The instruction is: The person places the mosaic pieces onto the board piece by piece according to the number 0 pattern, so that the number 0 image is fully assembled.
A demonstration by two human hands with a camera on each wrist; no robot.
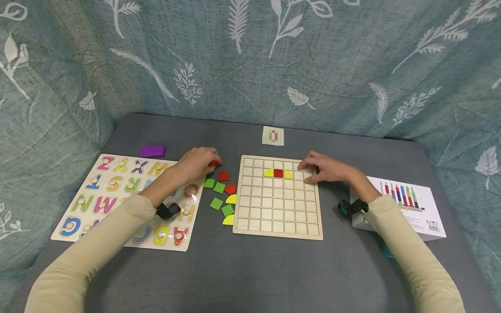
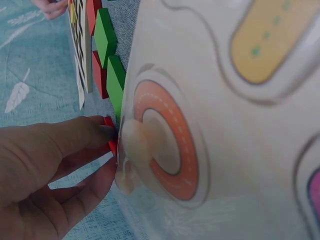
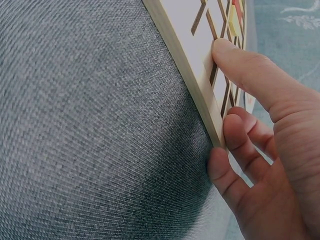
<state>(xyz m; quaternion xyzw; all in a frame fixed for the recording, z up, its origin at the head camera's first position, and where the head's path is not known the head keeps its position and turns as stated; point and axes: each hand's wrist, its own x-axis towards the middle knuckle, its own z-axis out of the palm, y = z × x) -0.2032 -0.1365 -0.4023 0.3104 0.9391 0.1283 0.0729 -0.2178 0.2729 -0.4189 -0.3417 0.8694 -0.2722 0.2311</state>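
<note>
At the right edge of the letter puzzle board (image 1: 129, 202), my left hand (image 1: 197, 163) pinches a red square tile (image 2: 110, 136) between thumb and fingers. Green tiles (image 1: 219, 187), more red tiles (image 1: 223, 176) and yellow rounded tiles (image 1: 228, 220) lie loose beside it. A wooden grid board (image 1: 278, 237) lies right of them, with a red tile (image 1: 278, 173) between two yellow pieces (image 1: 268, 172) in an upper row. My right hand (image 1: 326, 167) rests at that board's upper right edge, thumb on the grid and loosely bent fingers along the border.
A small pattern card (image 1: 272, 135) lies behind the grid board. A purple block (image 1: 152, 151) sits behind the letter puzzle. On the right, a white box (image 1: 411, 208) with an abacus picture lies under the right forearm, a teal object (image 1: 387, 251) near it. Patterned cloth (image 1: 250, 65) hangs behind the table.
</note>
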